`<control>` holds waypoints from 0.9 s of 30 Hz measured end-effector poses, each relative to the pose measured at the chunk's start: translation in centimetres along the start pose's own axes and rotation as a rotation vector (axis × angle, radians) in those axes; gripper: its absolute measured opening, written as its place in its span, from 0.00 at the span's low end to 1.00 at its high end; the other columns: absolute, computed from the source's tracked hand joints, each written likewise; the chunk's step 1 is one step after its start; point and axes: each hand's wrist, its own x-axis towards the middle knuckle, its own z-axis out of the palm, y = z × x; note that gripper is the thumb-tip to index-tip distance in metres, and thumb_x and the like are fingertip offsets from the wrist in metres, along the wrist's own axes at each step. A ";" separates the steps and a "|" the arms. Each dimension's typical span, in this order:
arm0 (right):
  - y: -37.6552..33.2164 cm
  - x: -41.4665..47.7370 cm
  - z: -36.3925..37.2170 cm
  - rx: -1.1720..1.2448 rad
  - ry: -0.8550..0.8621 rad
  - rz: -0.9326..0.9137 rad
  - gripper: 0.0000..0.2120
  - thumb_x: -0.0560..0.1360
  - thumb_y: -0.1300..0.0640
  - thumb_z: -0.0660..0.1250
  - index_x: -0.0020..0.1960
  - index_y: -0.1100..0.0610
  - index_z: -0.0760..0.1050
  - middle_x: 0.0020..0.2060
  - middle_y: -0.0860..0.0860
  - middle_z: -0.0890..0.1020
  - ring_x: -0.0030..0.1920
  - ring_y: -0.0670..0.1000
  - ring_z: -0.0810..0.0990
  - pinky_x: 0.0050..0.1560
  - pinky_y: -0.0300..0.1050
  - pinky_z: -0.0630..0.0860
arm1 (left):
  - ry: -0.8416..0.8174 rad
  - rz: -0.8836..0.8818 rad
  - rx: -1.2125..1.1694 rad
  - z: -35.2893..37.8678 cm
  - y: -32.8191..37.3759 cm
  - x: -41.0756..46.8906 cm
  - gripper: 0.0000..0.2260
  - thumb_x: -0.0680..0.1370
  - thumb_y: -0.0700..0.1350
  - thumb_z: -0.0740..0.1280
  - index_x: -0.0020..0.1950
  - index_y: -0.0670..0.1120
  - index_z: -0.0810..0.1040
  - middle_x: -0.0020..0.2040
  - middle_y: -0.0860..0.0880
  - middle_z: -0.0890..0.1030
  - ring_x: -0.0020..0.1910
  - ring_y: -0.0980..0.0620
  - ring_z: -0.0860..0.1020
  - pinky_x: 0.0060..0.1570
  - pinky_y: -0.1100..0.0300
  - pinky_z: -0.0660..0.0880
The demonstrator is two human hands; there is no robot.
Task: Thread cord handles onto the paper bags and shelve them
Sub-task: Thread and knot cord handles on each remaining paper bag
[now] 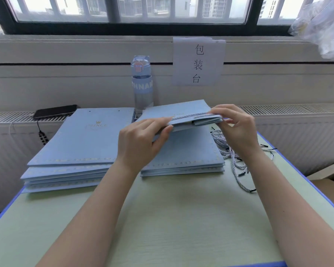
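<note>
Both hands pinch one flat paper bag (178,114), left hand (141,139) and right hand (237,124) at opposite ends. Above the table (162,218), a cord handle (191,116) lies along its top edge.

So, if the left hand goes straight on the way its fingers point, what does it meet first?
The left hand pinches the folded paper bag; further along that line probably comes the right hand, though depth is unclear.

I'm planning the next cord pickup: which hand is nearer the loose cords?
Right. The right hand holds the paper bag right by the loose cords; the left hand grips the bag's other end, farther away.
</note>
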 end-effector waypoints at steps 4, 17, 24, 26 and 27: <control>-0.2 0.5 -0.6 0.245 0.186 0.134 0.06 0.75 0.60 0.69 0.46 0.49 0.80 0.42 0.46 0.79 0.42 0.40 0.76 0.47 0.38 0.74 | 0.078 -0.155 -0.086 -0.6 -1.0 0.6 0.17 0.79 0.49 0.65 0.61 0.39 0.76 0.56 0.45 0.80 0.55 0.53 0.77 0.55 0.69 0.71; -1.5 0.5 -0.3 0.251 0.063 0.159 0.08 0.77 0.56 0.65 0.44 0.43 0.73 0.34 0.34 0.77 0.39 0.37 0.74 0.42 0.27 0.68 | 0.267 -0.854 -0.690 -1.8 -0.6 2.1 0.05 0.79 0.39 0.65 0.46 0.50 0.75 0.41 0.55 0.79 0.41 0.63 0.76 0.46 0.68 0.72; -0.8 -0.1 0.9 0.288 0.084 0.254 0.09 0.77 0.61 0.66 0.46 0.46 0.78 0.35 0.35 0.82 0.39 0.34 0.77 0.46 0.30 0.72 | 0.277 -0.835 -0.706 -2.1 0.4 2.9 0.06 0.79 0.41 0.64 0.55 0.48 0.72 0.50 0.54 0.76 0.48 0.65 0.75 0.51 0.70 0.72; -1.0 -0.2 1.1 0.343 0.150 0.266 0.09 0.76 0.60 0.67 0.45 0.45 0.80 0.36 0.38 0.83 0.40 0.38 0.79 0.49 0.39 0.76 | 0.104 -0.927 -0.648 -1.3 0.0 2.2 0.18 0.78 0.44 0.66 0.66 0.49 0.67 0.61 0.54 0.73 0.60 0.61 0.72 0.60 0.68 0.69; -1.0 -0.2 1.2 0.383 0.181 0.283 0.09 0.76 0.60 0.67 0.45 0.45 0.80 0.37 0.39 0.83 0.40 0.39 0.79 0.50 0.42 0.76 | -0.010 -0.978 -0.597 -0.7 -0.3 1.6 0.23 0.77 0.46 0.67 0.70 0.49 0.64 0.66 0.53 0.70 0.64 0.57 0.70 0.64 0.64 0.67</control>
